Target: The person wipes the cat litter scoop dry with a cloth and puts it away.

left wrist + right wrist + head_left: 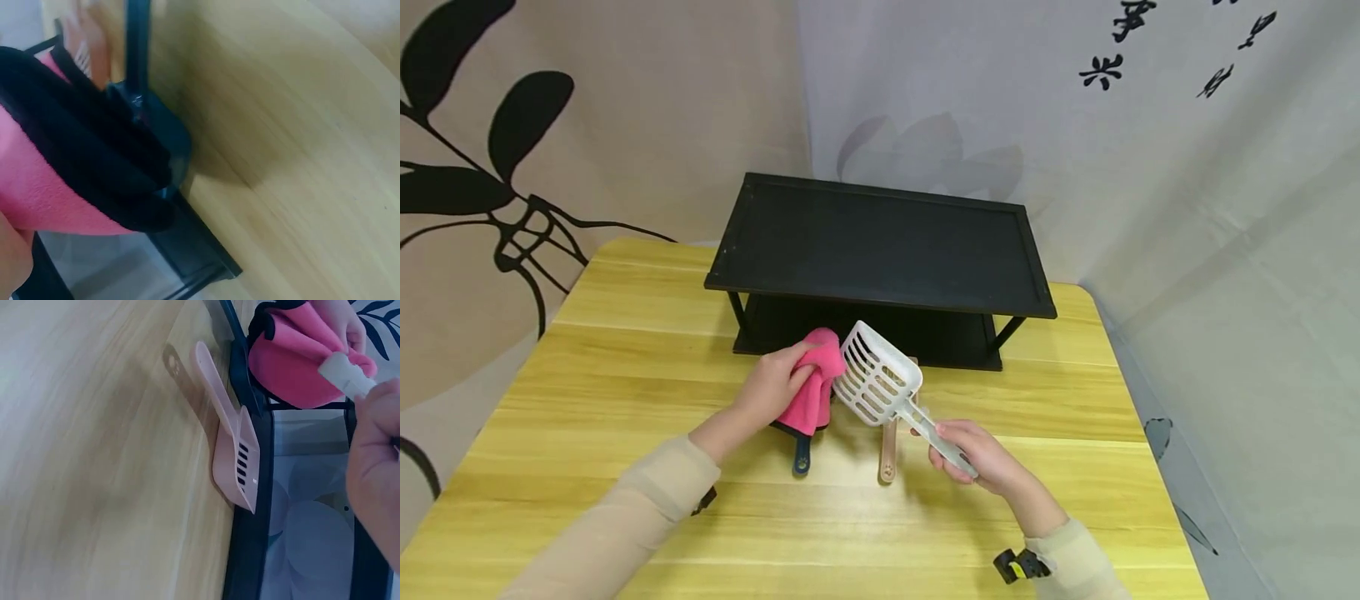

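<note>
White scoop (902, 407) over table (1037, 417) — drapery (925, 75) behind

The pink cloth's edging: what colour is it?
The edging is black, showing best in the left wrist view.

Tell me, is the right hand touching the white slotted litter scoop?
Touching. The head view shows the right hand curled round the handle of the white slotted litter scoop.

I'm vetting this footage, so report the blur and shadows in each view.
Head: the white slotted plastic scoop looks fairly sharp, with soft shadows on the yellow wood-grain table; left wrist: softest, the black-edged pink cloth and dark blue plastic scoop both blurred; right wrist: the pale pink slotted plastic scoop is clearer, throwing a distinct handle-shaped shadow.
</note>
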A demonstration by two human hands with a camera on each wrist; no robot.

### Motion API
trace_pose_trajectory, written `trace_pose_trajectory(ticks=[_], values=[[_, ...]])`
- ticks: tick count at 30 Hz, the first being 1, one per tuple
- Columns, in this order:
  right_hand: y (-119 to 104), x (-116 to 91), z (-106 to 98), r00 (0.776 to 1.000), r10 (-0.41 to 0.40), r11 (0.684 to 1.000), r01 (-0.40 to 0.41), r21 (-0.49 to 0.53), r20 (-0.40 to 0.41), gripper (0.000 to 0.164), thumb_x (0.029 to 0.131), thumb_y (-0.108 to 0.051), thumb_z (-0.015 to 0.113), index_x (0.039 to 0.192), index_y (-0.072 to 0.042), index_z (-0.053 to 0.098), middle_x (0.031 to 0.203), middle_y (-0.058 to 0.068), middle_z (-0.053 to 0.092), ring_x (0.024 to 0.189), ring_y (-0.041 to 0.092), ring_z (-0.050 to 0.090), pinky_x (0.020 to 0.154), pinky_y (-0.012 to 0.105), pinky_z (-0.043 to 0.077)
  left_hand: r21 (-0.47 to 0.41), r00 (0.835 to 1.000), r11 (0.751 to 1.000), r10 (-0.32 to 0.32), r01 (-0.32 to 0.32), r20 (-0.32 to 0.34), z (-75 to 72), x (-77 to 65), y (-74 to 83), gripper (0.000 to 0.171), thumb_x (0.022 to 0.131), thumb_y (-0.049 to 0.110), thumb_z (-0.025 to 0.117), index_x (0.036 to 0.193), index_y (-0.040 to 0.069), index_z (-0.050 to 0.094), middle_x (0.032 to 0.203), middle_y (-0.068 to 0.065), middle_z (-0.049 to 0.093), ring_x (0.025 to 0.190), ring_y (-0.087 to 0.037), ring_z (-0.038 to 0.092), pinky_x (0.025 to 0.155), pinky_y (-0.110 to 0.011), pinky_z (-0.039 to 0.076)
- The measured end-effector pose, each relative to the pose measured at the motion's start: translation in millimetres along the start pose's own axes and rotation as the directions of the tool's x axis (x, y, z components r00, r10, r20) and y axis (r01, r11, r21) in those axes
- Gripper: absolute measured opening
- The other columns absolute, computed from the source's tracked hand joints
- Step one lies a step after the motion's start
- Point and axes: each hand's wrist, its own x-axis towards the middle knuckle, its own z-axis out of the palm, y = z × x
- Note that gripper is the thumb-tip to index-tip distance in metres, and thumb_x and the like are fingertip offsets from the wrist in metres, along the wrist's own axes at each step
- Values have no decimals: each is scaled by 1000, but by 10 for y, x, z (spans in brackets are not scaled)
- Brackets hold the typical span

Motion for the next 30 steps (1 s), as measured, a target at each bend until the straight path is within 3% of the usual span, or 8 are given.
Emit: trace_pose_trajectory(ticks=[3,6,11,14,18,21,24,30], values=[[-46,-25,-34,996,-12,986,-4,-169,-91,32,100,-16,41,109,13,49,73,-5,58,45,-1,41,35,21,29,-82,995,992,-94,95,19,-80,65,-22,21,90,10,61,109,4,60,98,-15,68,80,-24,61,76,-40,56],[-89,-69,-88,977,25,946,-92,-312,-213,36,94,-14,55,119,12,50,77,-1,59,48,3,45,39,19,37,-106,994,988,-111,110,-6,-173,124,-58,20,90,9,60,110,4,60,97,-16,67,78,-24,60,75,-40,56],[-139,-124,-128,944,41,827,-216,-519,-327,39,85,-10,67,121,0,59,94,14,63,54,8,50,46,20,45,-100,995,990,-99,100,12,-291,213,-56,23,91,8,59,114,5,60,103,-16,67,79,-25,60,76,-41,56],[-152,-123,-99,951,-55,689,-184,-701,-304,36,81,-8,70,117,-5,65,106,15,66,68,12,59,57,23,51,-76,996,994,-69,74,57,-300,259,20,24,91,10,59,115,6,60,107,-15,66,83,-25,61,79,-42,56],[-147,-84,-29,955,-203,450,-106,-886,-218,37,77,-7,74,114,-9,68,104,8,70,85,16,65,72,27,55,-38,994,999,21,-17,111,-238,291,173,26,91,10,60,115,5,61,110,-15,66,90,-24,62,86,-41,55],[-149,-43,16,950,-259,353,-75,-933,-174,38,76,-9,75,113,-11,68,100,5,71,82,15,66,71,30,56,-18,983,996,95,-93,157,-164,292,282,25,90,11,61,115,6,62,105,-12,67,85,-21,61,84,-37,56],[-160,-15,35,943,-288,342,-64,-938,-169,37,77,-10,75,114,-11,68,99,4,71,79,13,64,69,27,55,-9,969,991,133,-134,209,-113,286,373,21,90,13,61,111,9,62,98,-7,67,78,-17,57,80,-33,56],[-199,-27,20,930,-313,395,-57,-917,-193,36,78,-11,74,114,-11,68,100,4,72,82,14,65,70,26,55,2,966,990,134,-138,222,-81,271,385,18,90,14,61,108,10,61,95,-6,66,77,-16,57,79,-33,56]])
